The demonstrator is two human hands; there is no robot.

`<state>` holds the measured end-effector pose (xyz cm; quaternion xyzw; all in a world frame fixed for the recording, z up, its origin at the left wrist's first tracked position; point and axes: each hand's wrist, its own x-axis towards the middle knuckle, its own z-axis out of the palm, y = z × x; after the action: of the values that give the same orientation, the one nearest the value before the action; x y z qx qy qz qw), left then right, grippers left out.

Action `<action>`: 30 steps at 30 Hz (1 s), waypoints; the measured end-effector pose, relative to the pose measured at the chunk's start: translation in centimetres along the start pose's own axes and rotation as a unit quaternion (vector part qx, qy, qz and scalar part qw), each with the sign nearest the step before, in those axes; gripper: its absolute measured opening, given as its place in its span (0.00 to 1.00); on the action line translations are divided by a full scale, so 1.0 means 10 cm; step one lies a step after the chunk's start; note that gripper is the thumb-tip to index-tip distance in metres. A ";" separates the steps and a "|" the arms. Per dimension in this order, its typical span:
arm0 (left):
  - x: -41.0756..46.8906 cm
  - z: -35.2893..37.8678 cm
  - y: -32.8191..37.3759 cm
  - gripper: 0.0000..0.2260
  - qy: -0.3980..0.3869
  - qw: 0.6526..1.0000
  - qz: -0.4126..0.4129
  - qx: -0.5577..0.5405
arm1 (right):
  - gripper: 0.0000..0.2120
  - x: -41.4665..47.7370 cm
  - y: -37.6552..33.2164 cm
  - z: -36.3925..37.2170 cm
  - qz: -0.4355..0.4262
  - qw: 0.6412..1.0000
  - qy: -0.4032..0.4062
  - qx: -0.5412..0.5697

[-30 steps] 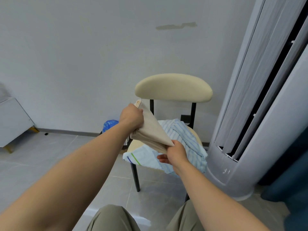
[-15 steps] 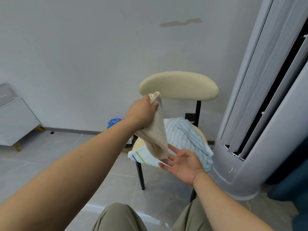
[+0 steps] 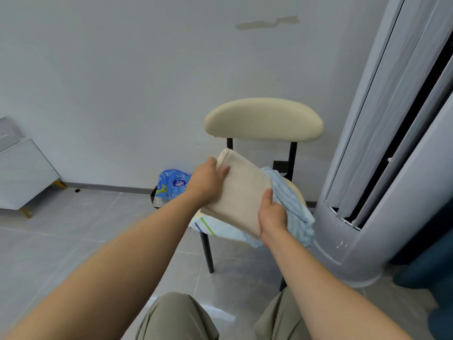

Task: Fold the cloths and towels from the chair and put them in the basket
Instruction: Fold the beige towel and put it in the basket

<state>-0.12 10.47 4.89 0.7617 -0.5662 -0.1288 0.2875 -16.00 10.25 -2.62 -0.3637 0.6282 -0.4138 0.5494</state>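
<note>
A folded beige towel [image 3: 241, 192] is held in the air in front of the chair [image 3: 263, 121]. My left hand [image 3: 207, 182] grips its upper left end. My right hand [image 3: 272, 214] grips its lower right edge. On the chair's seat lie a blue striped cloth [image 3: 293, 209] and a pale cloth with a green and a blue stripe [image 3: 213, 227], partly hidden behind the towel. No basket with cloths is in view.
A tall grey floor-standing air conditioner [image 3: 382, 168] stands right of the chair. A blue plastic package [image 3: 171, 185] sits in a small dark bin by the wall, left of the chair. A white cabinet [image 3: 22, 175] is at the far left. My knees [image 3: 176, 317] show at the bottom.
The towel hung from my left hand alone while my right hand was open below it. Now the towel is folded flat and both hands grip it.
</note>
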 end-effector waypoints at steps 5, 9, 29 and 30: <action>-0.09 0.25 -0.24 0.16 0.003 0.987 -0.091 -0.136 | 0.29 0.15 -0.04 -0.06 -0.120 0.986 0.036 -0.113; -0.06 0.40 -0.37 0.16 0.014 0.973 -0.103 -0.207 | 0.28 0.29 0.00 -0.12 -0.093 0.990 -0.043 -0.092; 1.17 0.11 -0.23 0.14 -0.033 0.883 -0.195 -0.425 | 0.25 1.26 -1.27 0.49 -0.158 0.972 -0.015 -0.175; 1.20 -0.14 -0.08 0.13 -0.020 0.887 -0.194 -0.419 | 0.24 1.13 -1.52 0.51 -0.158 0.971 -0.018 -0.177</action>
<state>5.13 -0.21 7.06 0.6619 -0.3062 -0.4223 0.5383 -12.42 -6.62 6.67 -0.5576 0.6159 -0.3707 0.4151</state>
